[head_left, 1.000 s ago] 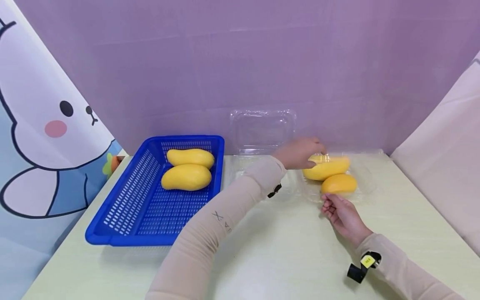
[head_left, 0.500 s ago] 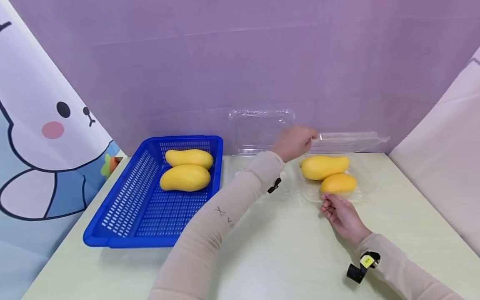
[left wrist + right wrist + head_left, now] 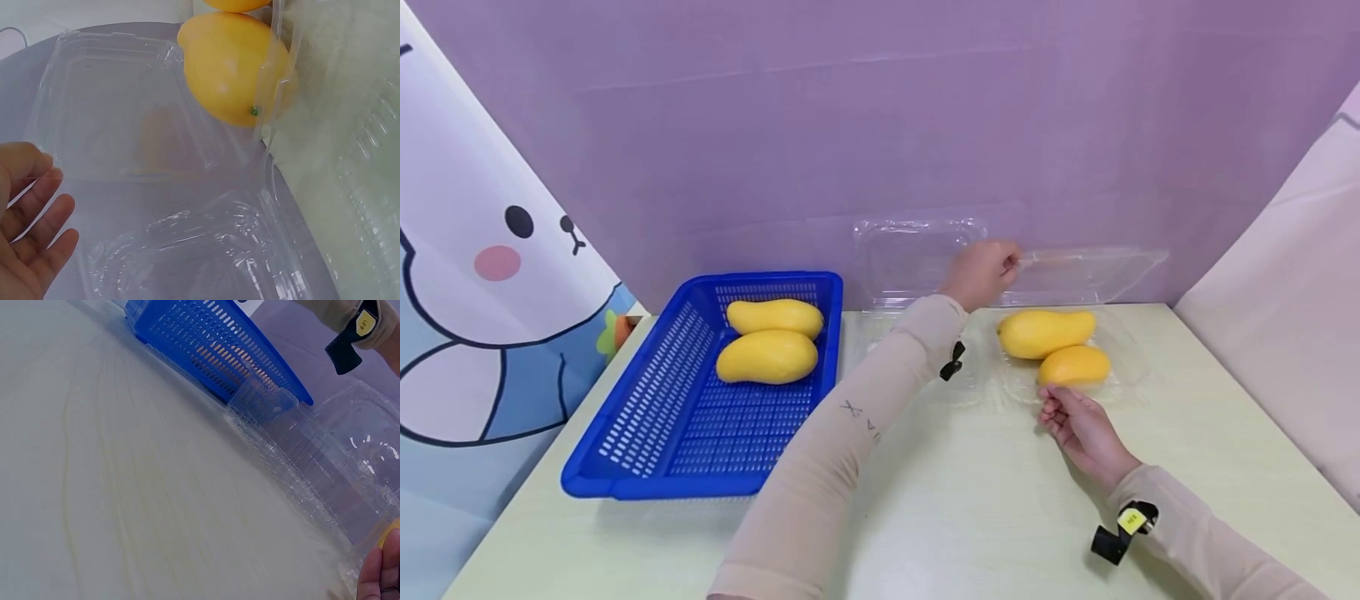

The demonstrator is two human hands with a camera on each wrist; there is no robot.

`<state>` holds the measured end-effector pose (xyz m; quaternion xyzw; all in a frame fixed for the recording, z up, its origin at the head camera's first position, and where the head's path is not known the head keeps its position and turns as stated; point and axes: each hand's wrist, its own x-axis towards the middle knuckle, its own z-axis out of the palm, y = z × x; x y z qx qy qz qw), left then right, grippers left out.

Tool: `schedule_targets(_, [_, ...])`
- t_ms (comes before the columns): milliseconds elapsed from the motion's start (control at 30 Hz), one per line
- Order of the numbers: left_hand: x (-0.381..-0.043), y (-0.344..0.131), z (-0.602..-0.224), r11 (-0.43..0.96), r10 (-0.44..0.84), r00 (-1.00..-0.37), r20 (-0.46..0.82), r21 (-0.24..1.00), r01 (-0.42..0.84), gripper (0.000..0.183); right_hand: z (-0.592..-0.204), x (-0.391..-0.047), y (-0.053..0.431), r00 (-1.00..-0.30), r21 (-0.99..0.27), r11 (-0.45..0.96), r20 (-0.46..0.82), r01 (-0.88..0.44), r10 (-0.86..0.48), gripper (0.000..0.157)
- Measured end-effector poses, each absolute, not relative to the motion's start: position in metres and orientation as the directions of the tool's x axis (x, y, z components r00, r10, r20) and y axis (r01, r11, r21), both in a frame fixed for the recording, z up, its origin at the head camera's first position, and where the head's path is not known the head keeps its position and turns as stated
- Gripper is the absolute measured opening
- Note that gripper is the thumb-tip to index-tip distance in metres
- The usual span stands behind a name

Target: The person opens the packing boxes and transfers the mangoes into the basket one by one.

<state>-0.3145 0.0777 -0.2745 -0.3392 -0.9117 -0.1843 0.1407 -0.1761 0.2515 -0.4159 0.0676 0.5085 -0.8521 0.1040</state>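
Note:
My left hand pinches the edge of a clear plastic lid, which stands raised behind its clamshell box. In the left wrist view, thumb and forefinger of the left hand meet at the lid's edge, the other fingers loosely bent. Two mangoes lie in that box: a larger one behind, a smaller one in front. At the box's near left corner, my right hand pinches the rim between thumb and forefinger. Only some fingers of it show in the right wrist view.
Left of this box stands a second clear clamshell, its lid upright, partly behind the left arm. A blue basket on the left holds two more mangoes. A purple curtain hangs along the table's back edge.
My left hand has moved up and back, swinging the clear lid from over the mangoes to a raised position against the curtain. The right hand has stayed at the box's near rim.

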Motion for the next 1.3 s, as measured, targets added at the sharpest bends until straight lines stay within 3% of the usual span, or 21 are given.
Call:
schedule_targets(333, [-0.327,0.079,-0.28,0.753,0.432,-0.813,0.391,0.339,0.563,0.017,-0.415,-0.179,0.252,-0.973,-0.859,-0.457,-0.203,0.232,-0.112,0.027])
schedule_targets(533, [-0.334,0.078,-0.294,0.77,0.393,-0.822,0.412,0.341,0.539,0.011,-0.414,-0.18,0.252,-0.971,-0.852,-0.467,-0.211,0.238,-0.111,0.027])
schedule_targets(833, [-0.339,0.071,-0.309,0.74,0.295,-0.877,0.378,0.49,0.461,0.009,-0.413,-0.18,0.249,-0.972,-0.858,-0.457,-0.208,0.236,-0.112,0.026])
schedule_targets(1300, [-0.344,0.066,-0.318,0.737,0.376,-0.872,0.312,0.47,0.486,0.017,-0.414,-0.179,0.25,-0.967,-0.853,-0.456,-0.233,0.254,-0.104,0.029])
